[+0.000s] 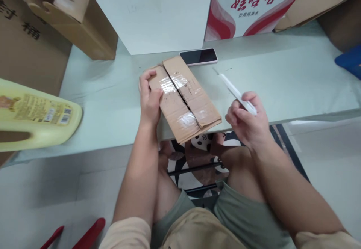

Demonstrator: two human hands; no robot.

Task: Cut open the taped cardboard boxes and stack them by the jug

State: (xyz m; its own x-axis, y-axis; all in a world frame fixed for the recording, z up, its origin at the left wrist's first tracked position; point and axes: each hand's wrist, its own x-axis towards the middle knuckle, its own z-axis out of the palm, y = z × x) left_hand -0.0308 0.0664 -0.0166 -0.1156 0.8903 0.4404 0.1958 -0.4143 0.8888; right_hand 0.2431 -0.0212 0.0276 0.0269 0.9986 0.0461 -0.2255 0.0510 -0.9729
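A small cardboard box (184,98) with clear tape along its slit top seam lies on the pale table (282,83), its near corner over the table's front edge. My left hand (149,98) grips the box's left end, fingers curled over it. My right hand (248,121) hovers to the right of the box, closed around a thin white utility knife (235,91) whose tip points up and left, away from the box.
A dark phone (199,56) lies just behind the box. A yellow jug (36,119) lies on its side at the left. Brown cartons (73,16) and a white panel (158,12) line the back, with a red-and-white carton (248,5) and a blue object (349,63) at right.
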